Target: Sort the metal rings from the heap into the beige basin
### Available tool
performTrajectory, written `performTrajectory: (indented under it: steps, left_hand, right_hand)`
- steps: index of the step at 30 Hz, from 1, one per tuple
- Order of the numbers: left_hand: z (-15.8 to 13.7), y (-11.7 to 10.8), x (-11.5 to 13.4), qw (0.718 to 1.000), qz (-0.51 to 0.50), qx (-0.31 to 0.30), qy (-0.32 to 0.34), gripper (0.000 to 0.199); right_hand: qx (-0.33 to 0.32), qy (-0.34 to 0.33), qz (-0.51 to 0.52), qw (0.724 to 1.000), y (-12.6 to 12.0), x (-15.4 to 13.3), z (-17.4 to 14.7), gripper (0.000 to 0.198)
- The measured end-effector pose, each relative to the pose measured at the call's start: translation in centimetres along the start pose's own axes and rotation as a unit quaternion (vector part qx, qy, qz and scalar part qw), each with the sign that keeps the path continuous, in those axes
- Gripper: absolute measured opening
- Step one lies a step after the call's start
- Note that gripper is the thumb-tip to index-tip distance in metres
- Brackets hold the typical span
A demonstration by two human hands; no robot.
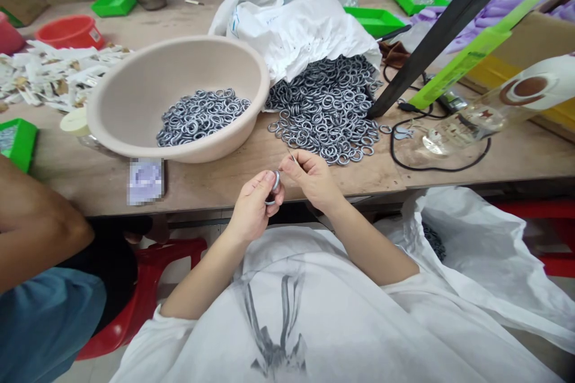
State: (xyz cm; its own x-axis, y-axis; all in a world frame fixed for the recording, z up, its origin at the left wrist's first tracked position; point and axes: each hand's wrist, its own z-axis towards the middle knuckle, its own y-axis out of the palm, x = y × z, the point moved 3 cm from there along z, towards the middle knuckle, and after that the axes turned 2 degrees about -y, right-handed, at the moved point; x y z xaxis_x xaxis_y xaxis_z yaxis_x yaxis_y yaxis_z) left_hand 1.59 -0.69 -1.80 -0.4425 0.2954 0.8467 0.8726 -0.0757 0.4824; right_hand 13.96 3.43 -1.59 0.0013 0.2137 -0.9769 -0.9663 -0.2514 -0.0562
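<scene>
Between the thumb and fingers of my left hand (255, 203) is a grey ring (275, 181), held just over the table's front edge. My right hand (312, 176) is pinched round a thin, pointed tool (293, 157), whose exact kind I cannot make out; its fingertips almost meet the ring. Beyond my hands, many loose grey rings (332, 111) spill from the mouth of a white sack (309, 30). To the left, a large beige basin (179, 66) holds a heap of similar rings (202, 116).
A dark slanted post (431, 42) rises right of the pile, near a clear bottle (471, 125) and black cable (442, 169). An open white bag (476, 239) hangs at my right. A co-worker's arm (40, 227) is at left, near a small purple pack (146, 181).
</scene>
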Motion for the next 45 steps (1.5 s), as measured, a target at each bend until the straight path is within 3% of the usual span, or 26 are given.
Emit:
performTrajectory:
  steps: [3,6,9,13,18,25,32,38,43,45]
  left_hand:
    - [0.1,-0.2,0.3,1.0,-0.006,0.018,0.008,0.044]
    - [0.1,-0.4,0.4,0.999,-0.014,0.031,0.013,0.043]
    - [0.1,-0.4,0.4,0.999,-0.023,0.045,0.011,0.044]
    - [0.2,-0.3,0.3,0.998,-0.035,0.057,0.001,0.044]
    - [0.0,-0.3,0.1,0.998,-0.037,0.049,-0.001,0.043]
    - [-0.8,0.2,0.1,0.999,-0.003,-0.035,-0.014,0.045]
    - [-0.4,0.0,0.3,0.999,-0.034,0.017,-0.005,0.046]
    - [-0.6,-0.1,0.2,0.999,-0.03,0.008,-0.009,0.045]
    - [-1.6,0.5,0.1,0.997,0.015,-0.076,-0.026,0.045]
    - [-1.6,0.6,0.1,0.997,0.011,-0.073,-0.026,0.045]
  right_hand:
    - [-0.027,-0.07,-0.099,0.992,-0.3,-0.9,-0.4,0.046]
    - [-0.029,-0.163,-0.194,0.967,-0.3,-2.0,-1.3,0.039]
    - [-0.042,-0.201,-0.248,0.947,-0.2,-2.4,-1.9,0.036]
    - [-0.093,-0.182,-0.261,0.943,0.1,-2.4,-2.0,0.04]
    - [-0.109,-0.158,-0.266,0.945,0.2,-2.5,-1.7,0.042]
    - [-0.051,-0.117,-0.228,0.965,-1.1,-1.6,-0.8,0.047]
    - [-0.122,-0.134,-0.209,0.961,0.0,-3.2,-2.0,0.045]
    - [-0.127,-0.131,-0.209,0.961,-0.1,-2.8,-1.7,0.046]
    - [-0.023,-0.089,-0.207,0.974,-1.6,-1.2,-0.6,0.052]
    - [-0.008,-0.079,-0.183,0.98,-1.6,-1.2,-0.8,0.051]
